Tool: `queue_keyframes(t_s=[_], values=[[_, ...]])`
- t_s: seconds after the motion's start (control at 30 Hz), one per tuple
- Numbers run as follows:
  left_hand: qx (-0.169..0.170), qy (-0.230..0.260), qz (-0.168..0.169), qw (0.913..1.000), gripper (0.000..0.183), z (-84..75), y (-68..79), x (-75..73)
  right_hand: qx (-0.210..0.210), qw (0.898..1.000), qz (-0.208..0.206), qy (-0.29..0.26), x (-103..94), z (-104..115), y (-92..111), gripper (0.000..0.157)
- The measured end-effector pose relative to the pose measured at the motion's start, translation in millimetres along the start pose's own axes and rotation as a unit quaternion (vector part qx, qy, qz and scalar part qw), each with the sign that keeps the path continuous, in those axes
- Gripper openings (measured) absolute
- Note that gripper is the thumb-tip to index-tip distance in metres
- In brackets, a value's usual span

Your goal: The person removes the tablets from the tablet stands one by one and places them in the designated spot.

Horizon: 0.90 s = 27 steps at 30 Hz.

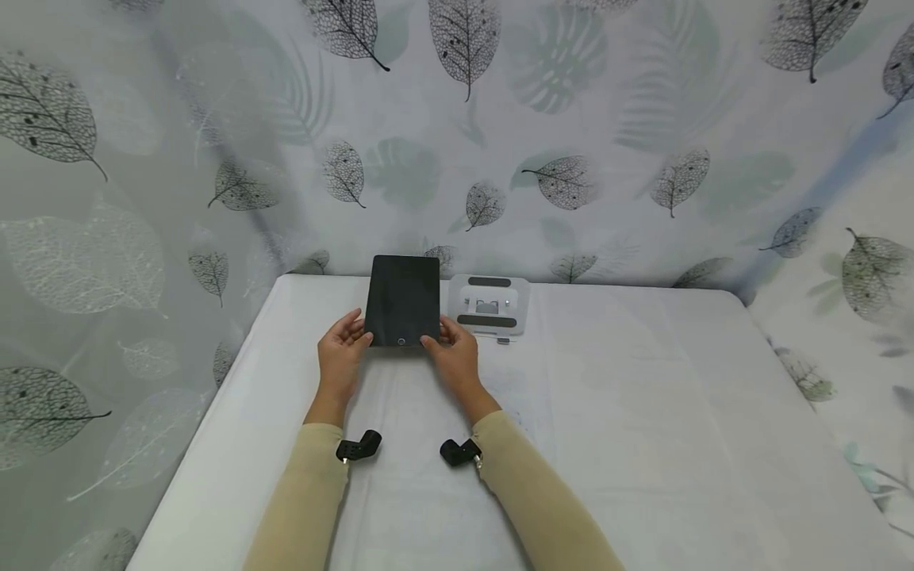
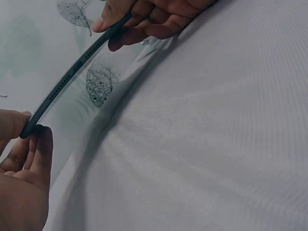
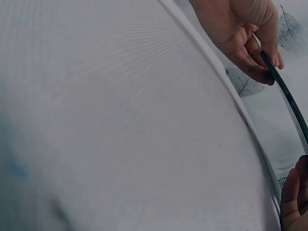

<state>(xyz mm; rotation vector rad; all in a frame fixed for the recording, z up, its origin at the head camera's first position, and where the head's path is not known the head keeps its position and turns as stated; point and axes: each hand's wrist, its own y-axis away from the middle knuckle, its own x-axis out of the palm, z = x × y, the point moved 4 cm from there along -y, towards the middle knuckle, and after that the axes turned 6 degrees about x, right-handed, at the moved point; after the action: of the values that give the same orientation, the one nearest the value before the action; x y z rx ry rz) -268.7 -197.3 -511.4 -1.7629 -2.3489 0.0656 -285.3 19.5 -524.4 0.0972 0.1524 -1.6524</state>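
A black tablet (image 1: pixel 403 300) with a round button near its lower edge is held between both hands. My left hand (image 1: pixel 339 355) grips its lower left corner, the thumb over the front and the fingers behind. At the lower right corner my right hand (image 1: pixel 457 357) pinches it the same way. The left wrist view shows the tablet's thin edge (image 2: pixel 72 72) with speaker holes, raised off the cloth. In the right wrist view only part of that dark edge (image 3: pixel 288 98) appears.
Just right of the tablet lies a white stand-like plate (image 1: pixel 520 305) with two dark strips. A small dark piece (image 1: pixel 503 341) sits below it. White cloth covers the table (image 1: pixel 643 412), and leaf-patterned curtains (image 1: pixel 485 159) hang behind and at both sides.
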Motion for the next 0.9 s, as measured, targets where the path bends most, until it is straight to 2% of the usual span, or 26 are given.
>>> queue_keyframes(t_s=[0.3,0.67,0.77,0.9], values=[[0.009,-0.088,0.001,0.9961,0.052,7.3,-6.1,-7.9,0.022,0.997,0.016,0.067,1.9,-3,1,0.059],[0.019,-0.126,0.012,0.9918,0.048,12.3,-6.8,-11.5,0.015,0.992,0.030,0.123,4.7,-3,2,0.061],[0.025,-0.164,0.017,0.9859,0.046,8.0,-5.5,-11.1,0.020,0.991,0.035,0.125,5.3,-3,2,0.062],[0.038,-0.245,0.017,0.9686,0.044,9.2,-4.7,-10.9,0.029,0.988,0.044,0.142,5.2,-4,3,0.067]])
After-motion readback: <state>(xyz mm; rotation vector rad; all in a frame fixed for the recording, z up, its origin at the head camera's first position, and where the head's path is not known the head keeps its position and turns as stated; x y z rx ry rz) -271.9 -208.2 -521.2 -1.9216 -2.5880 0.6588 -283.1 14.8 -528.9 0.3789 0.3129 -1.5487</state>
